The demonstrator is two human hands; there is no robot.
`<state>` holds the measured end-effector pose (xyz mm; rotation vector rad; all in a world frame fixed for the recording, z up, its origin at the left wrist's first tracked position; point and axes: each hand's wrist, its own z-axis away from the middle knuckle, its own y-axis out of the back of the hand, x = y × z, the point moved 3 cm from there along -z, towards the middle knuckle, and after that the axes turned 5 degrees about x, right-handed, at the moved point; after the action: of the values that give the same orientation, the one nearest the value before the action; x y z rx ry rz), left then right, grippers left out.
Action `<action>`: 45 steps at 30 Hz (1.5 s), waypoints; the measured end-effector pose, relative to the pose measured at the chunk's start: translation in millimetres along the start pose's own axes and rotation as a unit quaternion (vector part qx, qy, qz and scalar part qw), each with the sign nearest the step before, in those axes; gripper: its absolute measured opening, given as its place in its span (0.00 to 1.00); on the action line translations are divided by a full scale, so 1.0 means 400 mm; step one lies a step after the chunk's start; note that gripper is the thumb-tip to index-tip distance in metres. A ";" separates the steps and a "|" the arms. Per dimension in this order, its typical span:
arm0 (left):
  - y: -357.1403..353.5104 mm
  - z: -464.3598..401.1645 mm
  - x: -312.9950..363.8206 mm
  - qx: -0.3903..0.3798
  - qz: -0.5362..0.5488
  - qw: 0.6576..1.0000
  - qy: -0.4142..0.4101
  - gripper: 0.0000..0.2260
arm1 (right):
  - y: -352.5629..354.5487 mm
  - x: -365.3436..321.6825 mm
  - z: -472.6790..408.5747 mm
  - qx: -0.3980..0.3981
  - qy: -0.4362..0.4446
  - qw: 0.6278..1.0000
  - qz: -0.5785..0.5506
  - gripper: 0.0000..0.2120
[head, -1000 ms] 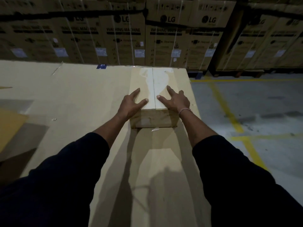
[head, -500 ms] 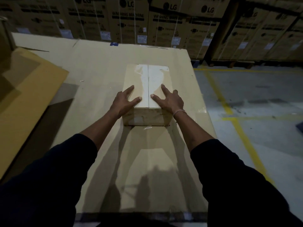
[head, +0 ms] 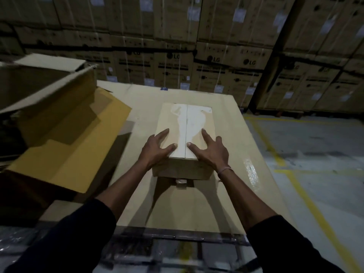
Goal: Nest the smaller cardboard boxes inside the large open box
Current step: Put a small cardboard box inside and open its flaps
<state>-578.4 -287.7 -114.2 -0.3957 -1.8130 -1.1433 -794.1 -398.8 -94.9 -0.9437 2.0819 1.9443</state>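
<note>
**Fingers spread on the small box as the big open box comes into view**

Fingers [head: 165, 133] of both hands lie straight and splayed over the near end of the small box [head: 184, 134], thumbs pointing in toward the taped seam down its lid. The left hand [head: 156, 149] wraps the near left corner and the right hand [head: 211, 151] the near right corner. It reads as flat pressing from both sides, not a curled grasp; whether the fingers on the far side of each corner hook down the walls I cannot tell.

What has changed in the last second is mostly the outlook. The hands sit on the box much as they did a moment ago, and the box rests closed on the big flat cardboard sheet [head: 226, 203], toward its right half. But the view has swung left and pulled back, and the large open box [head: 65, 123] now shows at the left, tipped with its flaps spread and its yellowish inside facing the person. It lies just beside the small box, apart from it.

So the target is now in sight, and the small box is still outside it. My guess is the next move carries or slides it leftward into that opening.
</note>
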 end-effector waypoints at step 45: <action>1.283 -0.585 0.084 0.200 -0.048 0.946 -0.250 0.36 | 0.063 -1.346 -0.333 0.276 0.217 0.932 -0.087 0.48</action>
<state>-128.6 -224.7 221.8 -0.3799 -2.4723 -0.7418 -339.0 -339.8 218.1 -1.4339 2.4587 1.0221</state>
